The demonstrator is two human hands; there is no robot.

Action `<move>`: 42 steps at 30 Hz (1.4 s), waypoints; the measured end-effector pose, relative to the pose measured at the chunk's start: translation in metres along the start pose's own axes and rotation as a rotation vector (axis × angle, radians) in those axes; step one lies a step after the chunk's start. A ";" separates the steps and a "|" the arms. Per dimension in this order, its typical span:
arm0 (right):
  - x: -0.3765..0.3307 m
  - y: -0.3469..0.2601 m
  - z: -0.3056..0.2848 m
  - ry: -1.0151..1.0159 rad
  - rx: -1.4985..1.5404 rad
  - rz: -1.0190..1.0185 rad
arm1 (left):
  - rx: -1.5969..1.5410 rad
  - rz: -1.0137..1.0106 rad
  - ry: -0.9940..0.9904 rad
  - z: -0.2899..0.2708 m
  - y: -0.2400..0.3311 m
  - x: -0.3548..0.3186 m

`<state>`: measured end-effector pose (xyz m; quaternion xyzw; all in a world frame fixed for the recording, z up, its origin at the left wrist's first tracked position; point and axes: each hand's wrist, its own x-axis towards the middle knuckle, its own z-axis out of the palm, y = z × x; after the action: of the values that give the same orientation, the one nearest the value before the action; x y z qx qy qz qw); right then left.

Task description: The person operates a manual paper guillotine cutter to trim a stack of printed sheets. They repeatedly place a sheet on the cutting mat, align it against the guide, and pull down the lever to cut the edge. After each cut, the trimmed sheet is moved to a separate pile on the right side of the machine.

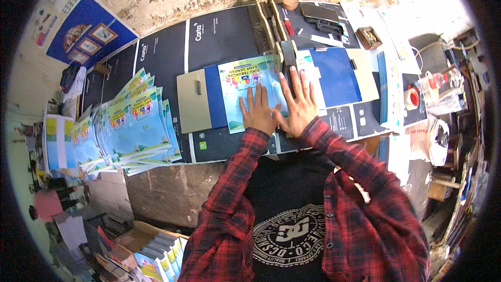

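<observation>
Well left of long-armed device (288, 52): fanned sheets (136, 125), undermost mostly hidden | Just left: resting left hand (260, 116) flat on printed sheet (234, 84), fingers parted, gripping nothing | At device's near end: resting right hand (300, 108) likewise, hiding sheet's middle; fingertip contact unclear

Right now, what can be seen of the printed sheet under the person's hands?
The printed sheet looks like paper: light blue, with a yellow-green patch, dark lettering, small multicoloured cartoon figures and green at its lower left corner. It lies flat over blue boards, partly hidden below the long-arm stapler. The left hand rests on it, fingers spread; the right hand lies across its right part.
</observation>
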<state>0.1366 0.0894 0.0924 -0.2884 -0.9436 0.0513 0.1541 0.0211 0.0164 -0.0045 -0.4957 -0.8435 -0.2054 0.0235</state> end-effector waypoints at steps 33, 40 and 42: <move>0.005 0.179 0.184 -0.064 1.230 0.362 | -0.022 -0.090 0.009 -0.022 -0.062 -0.009; 0.005 0.154 0.142 -0.352 1.168 0.566 | 0.007 0.020 -0.020 -0.020 -0.044 -0.015; 0.006 0.161 0.139 -0.306 1.187 0.567 | 0.015 0.051 -0.033 -0.013 -0.035 -0.011</move>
<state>0.1726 0.2249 -0.0681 -0.3807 -0.6544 0.6399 0.1316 -0.0056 -0.0122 -0.0062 -0.5202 -0.8324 -0.1904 0.0185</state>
